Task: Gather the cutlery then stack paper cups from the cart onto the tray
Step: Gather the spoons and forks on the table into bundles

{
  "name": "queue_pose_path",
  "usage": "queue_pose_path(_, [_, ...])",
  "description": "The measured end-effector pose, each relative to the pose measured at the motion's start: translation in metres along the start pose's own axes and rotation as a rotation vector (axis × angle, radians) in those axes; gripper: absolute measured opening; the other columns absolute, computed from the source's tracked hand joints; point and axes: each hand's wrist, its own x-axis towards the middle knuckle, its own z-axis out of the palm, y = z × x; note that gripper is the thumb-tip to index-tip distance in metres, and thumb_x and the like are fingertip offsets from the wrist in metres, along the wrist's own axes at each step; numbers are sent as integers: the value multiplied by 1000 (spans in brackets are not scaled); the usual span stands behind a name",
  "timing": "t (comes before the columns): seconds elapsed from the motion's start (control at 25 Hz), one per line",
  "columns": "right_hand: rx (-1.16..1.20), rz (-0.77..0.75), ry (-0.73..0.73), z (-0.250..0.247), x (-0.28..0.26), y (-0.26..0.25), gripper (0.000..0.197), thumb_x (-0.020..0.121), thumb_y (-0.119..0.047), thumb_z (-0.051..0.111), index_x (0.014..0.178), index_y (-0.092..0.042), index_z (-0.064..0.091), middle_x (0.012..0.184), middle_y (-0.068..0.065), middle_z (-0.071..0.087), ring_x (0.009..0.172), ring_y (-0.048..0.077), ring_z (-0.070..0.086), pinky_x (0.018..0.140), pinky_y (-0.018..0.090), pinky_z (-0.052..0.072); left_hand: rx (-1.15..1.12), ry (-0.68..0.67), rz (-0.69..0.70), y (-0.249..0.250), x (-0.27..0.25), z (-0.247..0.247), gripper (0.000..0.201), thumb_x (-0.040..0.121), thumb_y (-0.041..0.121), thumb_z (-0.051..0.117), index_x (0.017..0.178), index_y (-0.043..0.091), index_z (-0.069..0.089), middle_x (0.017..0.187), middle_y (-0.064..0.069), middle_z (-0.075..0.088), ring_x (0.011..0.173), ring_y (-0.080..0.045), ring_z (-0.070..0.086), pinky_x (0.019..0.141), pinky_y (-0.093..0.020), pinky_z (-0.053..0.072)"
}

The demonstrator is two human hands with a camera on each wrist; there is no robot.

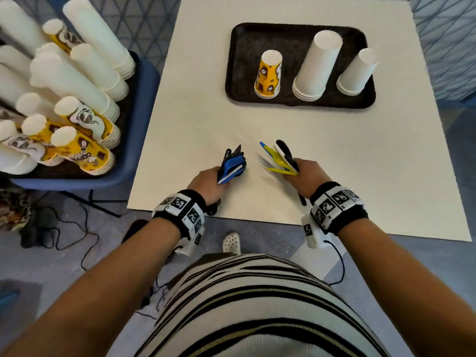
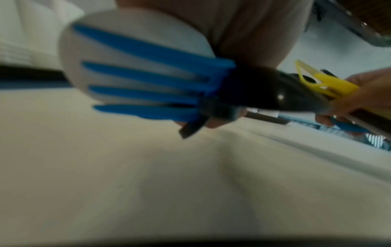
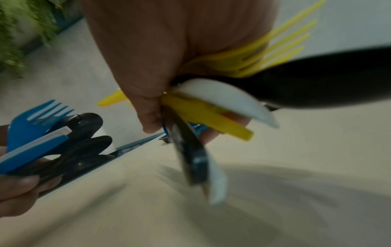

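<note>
Evidently the cutlery-gathering step: the left hand [image 1: 210, 182] has its fingers [image 3: 20, 183] curled round a blue-and-black bundle [image 1: 231, 164] of forks and spoons, the right hand [image 1: 305, 173] grips a yellow, black and white bundle [image 1: 282, 159], both held just above the desk [image 1: 206, 112]. Next move likely calls for joining the two bundles, or setting them down, to free the fingers. Cups [image 1: 77, 81] wait on the cart [image 1: 144, 119], well left of the left fingers; the tray [image 1: 242, 63], already bearing three stacks, lies well beyond both hands.

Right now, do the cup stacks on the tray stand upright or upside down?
Upside down: on the tray, all three cup stacks rest on their wide rims, closed bases up.
</note>
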Motion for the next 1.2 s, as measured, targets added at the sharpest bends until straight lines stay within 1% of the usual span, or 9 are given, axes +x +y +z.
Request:
queue_pose_path(0.08, [-17, -45, -55, 3, -7, -5, 26, 90, -41, 47, 77, -19, 53, 73, 5, 57, 74, 32, 63, 55, 30, 42, -61, 46, -47, -6, -22, 6, 34, 91, 25, 51, 121, 11, 55, 115, -17, 65, 101, -33, 61, 76, -27, 42])
queue_pose_path(0.2, [-88, -168, -167, 20, -20, -19, 29, 91, -41, 46, 67, -25, 47, 76, 11, 63, 77, 33, 64, 64, 30, 42, -154, 150, -131, -19, -63, 15, 35, 90, 23, 54, 121, 8, 55, 118, -18, 64, 107, -33, 60, 79, -25, 40])
queue_pose_path(0.36, [-152, -307, -231, 52, -30, -48, 29, 91, -41, 46, 91, -15, 60, 100, 20, 67, 93, 34, 63, 68, 28, 37, -288, 269, -220, -52, -108, 26, 36, 89, 22, 57, 120, 5, 55, 116, -21, 64, 109, -34, 59, 83, -30, 43])
queue_pose_path(0.48, [-196, -361, -320, 73, -38, -78, 31, 91, -42, 46, 93, -13, 58, 102, 19, 66, 94, 33, 63, 69, 29, 42, -420, 325, -328, -88, -130, 19, 32, 89, 23, 58, 112, 1, 57, 97, -23, 64, 92, -33, 61, 74, -30, 40])
queue_pose_path(0.56, [-269, -438, -368, 92, -42, -99, 33, 91, -39, 48, 99, -8, 58, 104, 19, 66, 94, 34, 62, 75, 35, 49, -488, 396, -420, -114, -136, 7, 28, 89, 22, 58, 107, 1, 59, 87, -15, 60, 83, -25, 56, 71, -27, 37])
queue_pose_path(0.72, [-369, -555, -443, 145, -48, -151, 28, 89, -28, 54, 106, -6, 58, 106, 22, 65, 97, 37, 62, 79, 38, 49, -535, 444, -475, -177, -147, -18, 27, 88, 21, 59, 105, 0, 60, 91, -21, 64, 90, -33, 63, 72, -29, 40])
queue_pose_path(0.88, [-272, -502, -482, 217, -49, -202, 28, 86, -24, 59, 108, -7, 60, 108, 22, 66, 101, 37, 61, 85, 38, 50, -542, 419, -575, -246, -170, -26, 30, 89, 21, 58, 108, -2, 59, 90, -14, 60, 88, -27, 58, 73, -29, 39])
queue_pose_path(1.04, [-283, -459, -523, 278, -42, -229, 27, 85, -22, 61, 106, -5, 62, 108, 21, 67, 103, 32, 62, 80, 29, 44, -562, 340, -661, -314, -184, -13, 30, 87, 25, 58, 101, -2, 63, 98, -28, 66, 93, -39, 63, 74, -37, 46])
queue_pose_path(1.2, [-368, -401, -594, 337, -24, -238, 30, 87, -21, 60, 110, -2, 61, 114, 22, 64, 107, 31, 60, 83, 28, 44, -607, 341, -706, -371, -177, 3, 30, 88, 21, 58, 107, -2, 61, 103, -29, 66, 95, -38, 62, 77, -37, 45])
